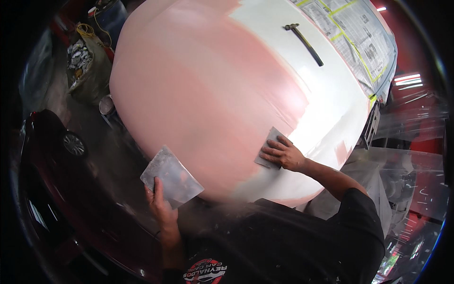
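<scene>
A large rounded car hood (198, 85), pink in broad bands and white elsewhere, spreads out in front of me. My left hand (163, 206) grips the lower edge of a square, grey, smeared mixing board (174, 175), thumb on top, and keeps it beside the hood's near left edge. Pinkish smears show on the board's face. On the hood near its right side, my right hand (283, 154) holds a thin grey rectangular sheet (271, 137) against the surface, fingers across it. Whether this is a spreader or sandpaper I cannot tell.
A hammer (305, 45) lies on the white part of the hood. Taped newspaper (359, 38) covers the windshield area. To the left stand a stuffed bag (85, 66) and a dark red car (56, 142). Clear plastic sheeting (402, 175) hangs at right.
</scene>
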`<state>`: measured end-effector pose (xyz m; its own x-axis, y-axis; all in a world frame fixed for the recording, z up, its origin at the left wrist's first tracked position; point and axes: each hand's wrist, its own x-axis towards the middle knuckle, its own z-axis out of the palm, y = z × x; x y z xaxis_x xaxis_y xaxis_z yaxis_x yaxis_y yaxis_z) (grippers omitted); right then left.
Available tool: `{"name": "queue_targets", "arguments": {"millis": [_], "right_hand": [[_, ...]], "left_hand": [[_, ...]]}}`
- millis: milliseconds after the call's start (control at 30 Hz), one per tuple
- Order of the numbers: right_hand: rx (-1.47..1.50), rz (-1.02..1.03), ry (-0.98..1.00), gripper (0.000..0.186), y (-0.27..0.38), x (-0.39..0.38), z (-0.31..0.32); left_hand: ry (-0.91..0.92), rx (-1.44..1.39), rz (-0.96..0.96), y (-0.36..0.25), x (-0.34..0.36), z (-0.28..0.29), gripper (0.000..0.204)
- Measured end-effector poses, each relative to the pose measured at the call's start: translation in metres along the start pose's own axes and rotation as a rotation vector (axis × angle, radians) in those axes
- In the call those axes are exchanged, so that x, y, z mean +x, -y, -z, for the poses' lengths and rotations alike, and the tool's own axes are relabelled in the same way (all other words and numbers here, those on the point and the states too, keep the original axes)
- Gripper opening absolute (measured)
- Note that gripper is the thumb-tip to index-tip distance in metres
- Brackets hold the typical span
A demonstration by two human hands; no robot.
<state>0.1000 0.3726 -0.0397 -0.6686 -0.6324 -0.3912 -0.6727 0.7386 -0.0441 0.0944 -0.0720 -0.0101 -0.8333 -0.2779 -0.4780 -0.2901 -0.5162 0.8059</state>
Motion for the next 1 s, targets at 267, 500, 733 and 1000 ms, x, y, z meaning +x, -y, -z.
{"name": "queue_targets", "arguments": {"millis": [267, 500, 733, 1000], "right_hand": [[0.154, -0.175, -0.160, 0.074, 0.032, -0.019, 0.043], [0.481, 0.242, -0.424, 0.062, 0.124, 0.124, 0.131], [-0.188, 0.187, -0.438, 0.062, -0.040, 0.336, 0.153], [-0.178, -0.154, -0.554, 0.049, -0.149, 0.631, 0.236]], "left_hand": [[0.213, -0.396, 0.204, 0.035, -0.001, -0.018, 0.038], [0.183, -0.473, 0.326, 0.016, 0.042, -0.034, 0.027], [0.015, -0.241, -0.130, -0.062, 0.087, 0.038, 0.036], [-0.264, -0.366, 0.103, -0.016, 0.146, 0.082, 0.042]]}}
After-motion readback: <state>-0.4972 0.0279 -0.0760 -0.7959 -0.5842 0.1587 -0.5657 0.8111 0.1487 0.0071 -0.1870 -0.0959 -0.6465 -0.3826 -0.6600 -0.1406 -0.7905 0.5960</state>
